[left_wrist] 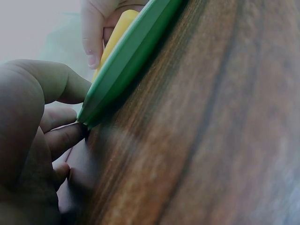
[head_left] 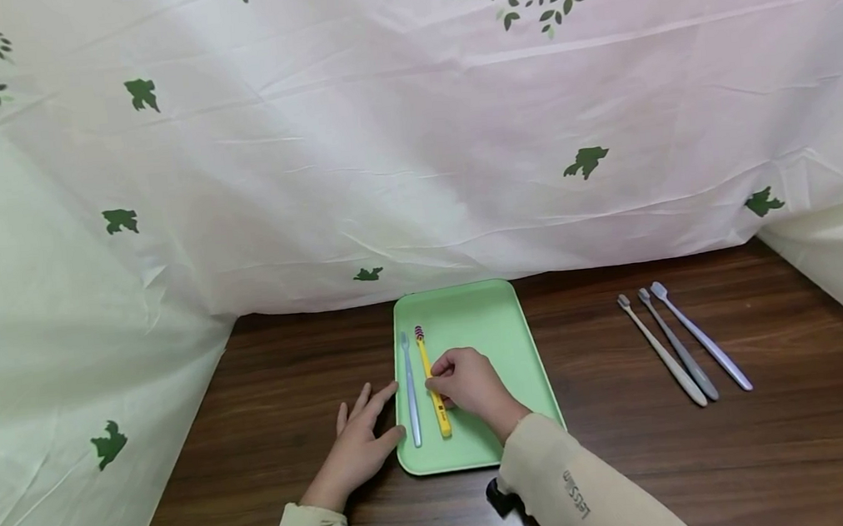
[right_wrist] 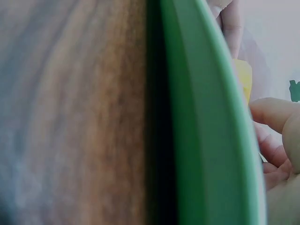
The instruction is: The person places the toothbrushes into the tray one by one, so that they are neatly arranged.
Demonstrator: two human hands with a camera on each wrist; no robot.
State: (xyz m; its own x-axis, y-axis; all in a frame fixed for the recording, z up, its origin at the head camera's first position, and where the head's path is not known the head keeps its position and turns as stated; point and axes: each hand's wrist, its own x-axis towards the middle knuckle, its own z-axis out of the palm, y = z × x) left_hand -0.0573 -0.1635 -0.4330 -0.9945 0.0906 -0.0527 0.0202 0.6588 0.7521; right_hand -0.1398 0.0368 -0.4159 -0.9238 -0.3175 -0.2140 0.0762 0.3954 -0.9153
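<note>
A light green tray (head_left: pixel 486 316) lies on the dark wooden table. In it, near the left side, a pale blue toothbrush (head_left: pixel 413 401) rests lengthwise. Just right of that is a yellow toothbrush (head_left: pixel 443 420) with dark and pink bristles, roughly parallel to it. My right hand (head_left: pixel 473 384) pinches the yellow handle between thumb and fingers, over the tray. My left hand (head_left: pixel 358 448) has its fingers spread and touches the tray's left edge. The left wrist view shows its fingertips against the green rim (left_wrist: pixel 124 65), with the yellow handle end (left_wrist: pixel 123 26) above.
On the table to the right lie three more toothbrushes: an off-white one (head_left: pixel 662 350), a grey one (head_left: pixel 681 349) and a lavender one (head_left: pixel 702 339). A white cloth (head_left: pixel 411 147) with green leaf prints hangs behind the table and along both sides.
</note>
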